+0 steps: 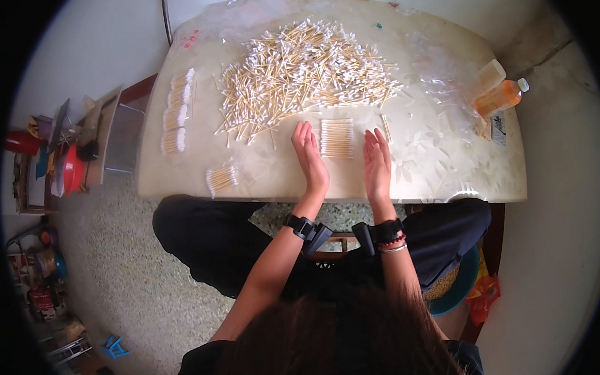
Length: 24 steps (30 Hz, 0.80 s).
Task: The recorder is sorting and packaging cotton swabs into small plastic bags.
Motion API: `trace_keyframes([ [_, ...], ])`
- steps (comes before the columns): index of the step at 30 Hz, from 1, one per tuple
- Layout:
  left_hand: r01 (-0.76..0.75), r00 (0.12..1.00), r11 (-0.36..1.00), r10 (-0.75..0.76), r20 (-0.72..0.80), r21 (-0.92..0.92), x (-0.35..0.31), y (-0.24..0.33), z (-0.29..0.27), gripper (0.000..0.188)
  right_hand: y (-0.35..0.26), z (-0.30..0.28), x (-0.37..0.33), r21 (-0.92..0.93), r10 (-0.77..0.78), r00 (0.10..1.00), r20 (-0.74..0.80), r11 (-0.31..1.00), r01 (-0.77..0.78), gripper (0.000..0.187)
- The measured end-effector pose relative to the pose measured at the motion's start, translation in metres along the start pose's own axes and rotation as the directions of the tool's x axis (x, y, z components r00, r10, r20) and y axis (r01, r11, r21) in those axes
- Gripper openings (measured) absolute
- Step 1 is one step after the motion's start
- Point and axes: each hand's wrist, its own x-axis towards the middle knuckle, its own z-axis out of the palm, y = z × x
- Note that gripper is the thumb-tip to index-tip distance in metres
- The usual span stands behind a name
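A neat stack of cotton swabs [336, 138] lies flat on the table between my two hands, its sticks running left to right. My left hand [309, 157] stands on edge at the stack's left side, fingers stretched out and palm turned inward. On the other side my right hand [378, 161] is held the same way, a small gap from the stack. Neither hand grips anything. Just past my right fingertips lie a couple of single swabs [386, 128]. Beyond the hands spreads a big loose heap of cotton swabs [302, 72].
Bundled swabs [176, 116] form a column at the table's left, with a smaller bundle [222, 179] near the front edge. Clear plastic bags [445, 83] lie at the right, beside an orange bottle [502, 98]. A teal basin [459, 291] stands low at the right.
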Motion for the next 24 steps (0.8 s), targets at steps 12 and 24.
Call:
trace_keyframes([
  [12,0.022,1.0,0.999,-0.022,-0.009,-0.038,0.0,-0.004,0.011,0.052,0.006,0.029,0.012,0.033,-0.045,0.999,0.027,0.999,0.044,0.046],
  [24,-0.182,0.972,0.845,0.077,0.222,0.503,-0.01,0.015,-0.019,0.049,-0.025,0.002,0.01,-0.599,-0.069,0.954,0.292,0.764,0.238,0.047],
])
